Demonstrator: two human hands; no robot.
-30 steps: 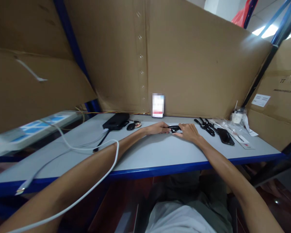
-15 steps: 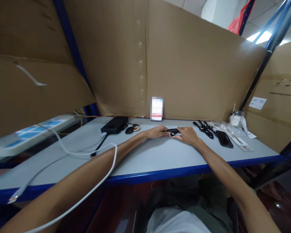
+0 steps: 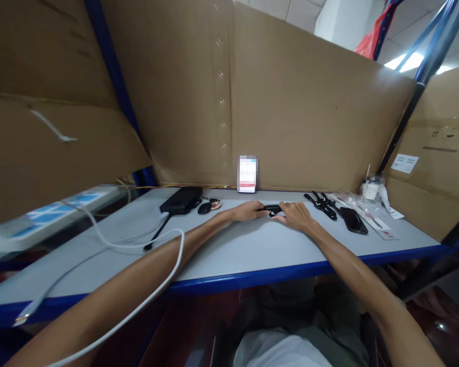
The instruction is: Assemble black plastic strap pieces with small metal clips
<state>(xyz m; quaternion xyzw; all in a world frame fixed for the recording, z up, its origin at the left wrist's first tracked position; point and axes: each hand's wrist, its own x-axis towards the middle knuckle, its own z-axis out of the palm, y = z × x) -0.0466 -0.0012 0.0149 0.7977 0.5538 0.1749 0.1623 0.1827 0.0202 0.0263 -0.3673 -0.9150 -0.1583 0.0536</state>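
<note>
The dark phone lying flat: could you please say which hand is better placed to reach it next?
Probably the right hand: it's nearer the dark phone than the left hand, though both hold the black object.

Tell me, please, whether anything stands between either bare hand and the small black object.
Nothing visible does: the bare left hand and bare right hand hold the small black object from opposite sides. The white cable crosses the left forearm in view, away from the object.
</note>
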